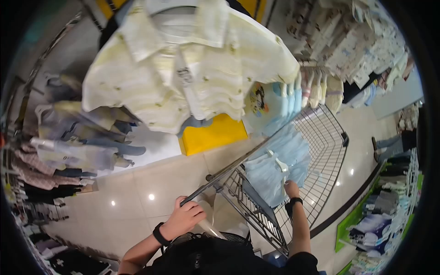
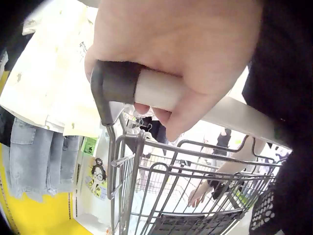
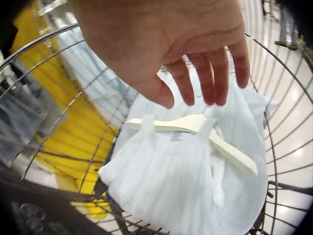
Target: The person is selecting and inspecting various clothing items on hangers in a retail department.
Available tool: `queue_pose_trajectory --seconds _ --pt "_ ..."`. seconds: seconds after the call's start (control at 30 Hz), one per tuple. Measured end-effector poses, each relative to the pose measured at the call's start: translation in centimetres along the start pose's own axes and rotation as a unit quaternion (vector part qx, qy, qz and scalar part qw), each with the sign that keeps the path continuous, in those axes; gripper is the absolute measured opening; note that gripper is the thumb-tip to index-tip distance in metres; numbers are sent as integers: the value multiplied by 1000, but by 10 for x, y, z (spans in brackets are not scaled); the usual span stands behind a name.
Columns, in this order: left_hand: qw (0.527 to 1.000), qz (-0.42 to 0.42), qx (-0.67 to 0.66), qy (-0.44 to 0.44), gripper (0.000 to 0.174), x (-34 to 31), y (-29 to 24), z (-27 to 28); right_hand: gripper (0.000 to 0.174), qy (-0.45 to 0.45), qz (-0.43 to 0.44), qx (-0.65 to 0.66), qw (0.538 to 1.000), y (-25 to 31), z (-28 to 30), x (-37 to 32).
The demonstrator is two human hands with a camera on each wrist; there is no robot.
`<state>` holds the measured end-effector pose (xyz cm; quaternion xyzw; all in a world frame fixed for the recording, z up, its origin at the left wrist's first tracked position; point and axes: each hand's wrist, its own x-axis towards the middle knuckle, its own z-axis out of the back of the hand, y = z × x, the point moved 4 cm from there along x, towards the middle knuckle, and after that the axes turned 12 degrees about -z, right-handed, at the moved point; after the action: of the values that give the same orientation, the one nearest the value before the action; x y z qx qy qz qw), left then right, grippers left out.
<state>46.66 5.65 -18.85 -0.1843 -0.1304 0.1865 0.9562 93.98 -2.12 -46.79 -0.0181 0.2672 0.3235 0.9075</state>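
My left hand [image 1: 183, 220] grips the pale handle bar [image 2: 159, 89] of a shopping cart [image 1: 327, 151], close to its dark end cap. In the cart basket lies a pale blue, sheer gathered garment [image 3: 161, 181] with thin shoulder straps, on a cream hanger [image 3: 188, 123]. Over that garment hovers my right hand [image 3: 181, 44], its fingers loosely spread and pointing down, with nothing held between them. The hanger lies just below the fingertips in the right wrist view. From the head view, the same hand [image 1: 291, 189] overlaps the garment's near edge.
A yellow and white striped short-sleeved shirt [image 1: 183, 78] hangs large ahead, above a yellow block [image 1: 215, 135]. Blue garments [image 1: 277, 98] hang beside the cart. Clothes racks [image 1: 78, 133] line the left, and a green-edged shelf [image 1: 373, 220] stands right. Another person's legs [image 1: 387, 145] show at far right.
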Motion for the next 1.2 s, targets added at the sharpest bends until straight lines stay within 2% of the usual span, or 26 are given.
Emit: queue_pose_trajectory --seconds 0.1,0.17,0.23,0.27,0.37,0.4,0.43,0.5,0.53,0.57,0.63,0.67,0.7,0.73,0.77,0.8,0.83,0.87,0.9,0.93,0.97,1.03,1.1,1.13,1.17,1.2 --pt "999 -26 2 -30 25 0 1 3 25 87 182 15 979 76 23 -70" --pt "999 -19 20 -44 28 -3 6 -2 22 164 316 13 934 146 63 -146" --pt "997 -65 41 -12 33 -5 6 -3 19 92 462 -42 881 204 101 -213" --pt "996 -62 56 -20 33 -10 5 6 17 43 490 -41 869 223 112 -234" --pt "990 -43 9 -133 34 -29 6 33 17 -71 545 -122 826 246 132 -274" --pt "982 18 3 -188 32 -57 14 39 20 -85 555 -102 821 246 142 -287" --pt "967 79 -5 -242 30 -88 23 42 20 -58 516 -90 850 244 147 -290" --pt "948 211 -40 -234 23 -161 37 25 24 -3 427 10 904 251 168 -328" --pt "918 289 -122 -242 20 -196 44 10 27 30 406 -5 913 253 165 -341" --pt "875 363 -203 -248 19 -236 48 -11 32 65 383 -20 921 252 154 -350" --pt "839 479 -120 -229 24 -329 52 -86 40 213 417 25 883 247 111 -353" --pt "813 544 -76 -194 29 -376 42 -131 40 209 403 22 890 239 90 -352" --pt "770 617 -127 -101 32 -426 33 -186 39 201 391 20 898 233 71 -345" --pt "773 618 -122 -69 34 -481 21 -255 36 167 408 62 895 226 65 -329" --pt "821 553 -141 15 34 -519 -3 -308 32 136 420 101 892 223 69 -313" --pt "710 628 -292 125 31 -534 -42 -311 30 59 346 188 917 220 88 -310" --pt "666 644 -345 150 31 -548 -77 -317 26 -17 329 205 922 209 91 -287" --pt "645 659 -366 125 31 -557 -107 -323 26 119 282 357 883 204 90 -272" --pt "631 669 -382 89 31 -561 -127 -325 26 120 282 353 884 203 94 -270" --pt "623 674 -393 52 30 -560 -137 -326 28 23 353 262 898 208 102 -277" --pt "616 678 -400 12 30 -557 -138 -325 30 -75 418 168 890 218 107 -280" --pt "628 664 -403 -54 31 -540 -130 -325 23 -48 406 150 900 218 88 -255" --pt "671 628 -381 -99 31 -524 -103 -317 18 179 177 240 938 203 72 -247" --pt "711 599 -352 -111 31 -517 -84 -310 30 102 243 132 955 184 55 -200" --pt "756 564 -312 -113 32 -515 -59 -304 40 246 182 56 950 176 58 -195" --pt "784 541 -286 -101 32 -512 -30 -296 48 235 170 -14 957 175 65 -203"
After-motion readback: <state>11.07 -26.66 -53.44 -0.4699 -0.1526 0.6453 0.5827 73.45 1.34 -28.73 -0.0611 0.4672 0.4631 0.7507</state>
